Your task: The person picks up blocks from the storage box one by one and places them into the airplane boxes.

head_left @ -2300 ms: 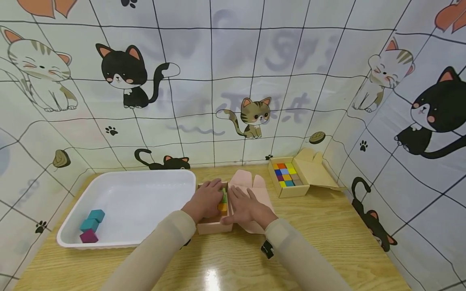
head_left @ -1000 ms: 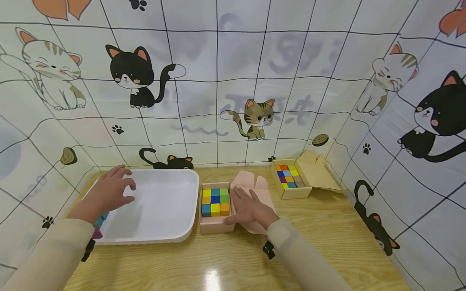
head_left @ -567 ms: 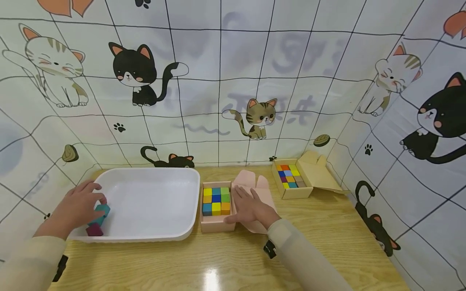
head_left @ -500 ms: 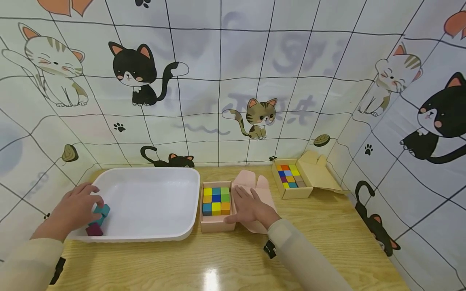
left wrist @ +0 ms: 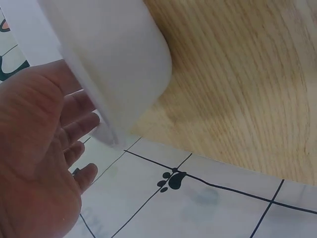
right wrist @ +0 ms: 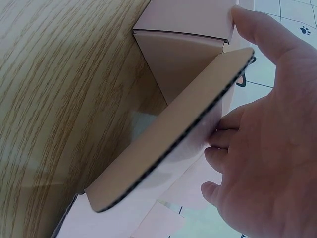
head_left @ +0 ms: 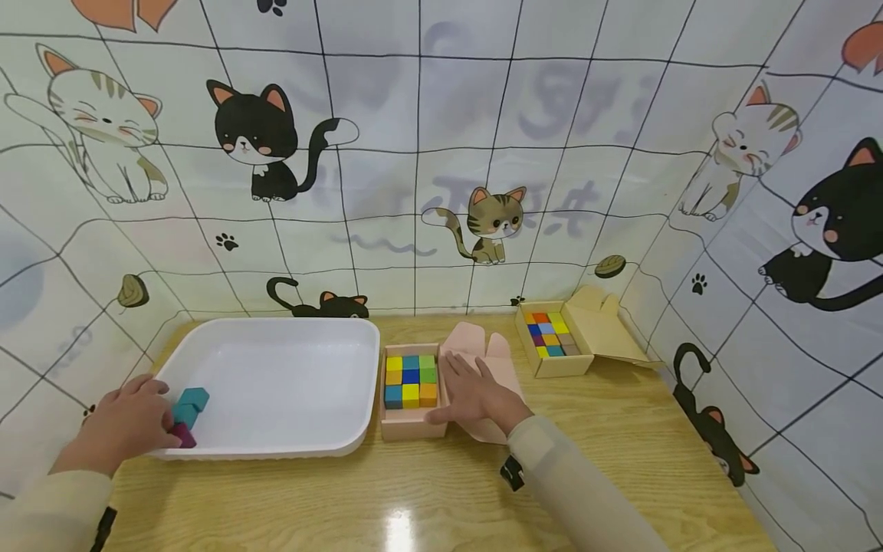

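My left hand (head_left: 124, 420) reaches over the left rim of the white tray (head_left: 290, 429), its thumb and index fingertips right at a purple cube (head_left: 185, 435). They cover that cube's left side. Two teal cubes, the farther teal cube (head_left: 195, 398) and the nearer teal cube (head_left: 184, 415), lie just beyond it. In the left wrist view the other fingers (left wrist: 81, 126) hang loosely by the tray's rim. My right hand (head_left: 476, 395) rests with outstretched fingers on the folded-back lid (head_left: 507, 376) of a pink box (head_left: 414, 429), thumb at the box's edge. Several coloured cubes (head_left: 410, 376) fill most of that box.
A yellowish cardboard box (head_left: 559, 364) stands at the back right with several coloured cubes inside, its lid (head_left: 603, 330) folded out to the right. A cat-printed sheet (head_left: 414, 153) rises behind and beside the wooden table (head_left: 428, 498).
My left hand has left the pink box, swung left to the tray, hovered at the teal cubes, then slid nearer to the purple cube. My right hand has stayed on the pink lid.
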Demonstrator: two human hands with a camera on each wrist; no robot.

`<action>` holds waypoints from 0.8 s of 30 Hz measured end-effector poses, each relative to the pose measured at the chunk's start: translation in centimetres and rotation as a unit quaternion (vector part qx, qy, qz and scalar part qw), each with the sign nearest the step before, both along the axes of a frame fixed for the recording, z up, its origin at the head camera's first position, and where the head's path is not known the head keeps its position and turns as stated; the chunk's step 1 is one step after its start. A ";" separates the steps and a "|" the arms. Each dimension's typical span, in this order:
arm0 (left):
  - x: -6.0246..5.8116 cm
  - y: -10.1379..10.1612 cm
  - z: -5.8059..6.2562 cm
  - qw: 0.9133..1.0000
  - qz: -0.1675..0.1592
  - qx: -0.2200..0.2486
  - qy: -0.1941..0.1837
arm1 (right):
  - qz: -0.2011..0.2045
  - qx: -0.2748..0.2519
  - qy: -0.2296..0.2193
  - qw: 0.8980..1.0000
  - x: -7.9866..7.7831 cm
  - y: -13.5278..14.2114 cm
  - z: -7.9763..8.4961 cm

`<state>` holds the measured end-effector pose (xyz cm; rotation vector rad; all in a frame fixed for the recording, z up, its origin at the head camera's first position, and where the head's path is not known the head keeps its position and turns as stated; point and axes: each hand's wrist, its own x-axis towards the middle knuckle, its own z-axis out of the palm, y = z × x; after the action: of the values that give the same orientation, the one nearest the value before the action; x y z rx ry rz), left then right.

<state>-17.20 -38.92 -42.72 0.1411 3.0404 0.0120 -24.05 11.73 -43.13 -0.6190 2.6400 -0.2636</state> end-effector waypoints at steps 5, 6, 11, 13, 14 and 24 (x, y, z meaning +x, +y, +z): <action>0.0 0.0 -0.4 1.000 -0.003 0.000 0.003 | 0.000 -0.002 -0.001 1.000 0.1 0.1 0.1; 0.0 0.1 -0.4 1.000 -0.001 -0.001 0.003 | 0.000 -0.003 -0.001 1.000 0.1 0.1 0.1; -0.2 0.4 -0.6 1.000 0.003 -0.002 -0.001 | -0.001 -0.001 -0.001 1.000 0.1 0.2 0.0; -0.3 0.5 -0.7 1.000 0.005 0.002 -0.002 | -0.001 -0.002 0.000 1.000 0.1 0.2 0.0; -0.3 0.5 -0.7 1.000 0.004 0.003 -0.003 | -0.001 -0.002 0.000 1.000 0.1 0.2 -0.1; -0.6 0.2 -0.5 1.000 -0.009 -0.009 -0.005 | -0.007 -0.005 -0.006 1.000 0.1 0.3 0.0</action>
<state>-17.75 -38.68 -43.18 0.1669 3.0290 -0.0175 -23.92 12.01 -43.10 -0.6012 2.6332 -0.2835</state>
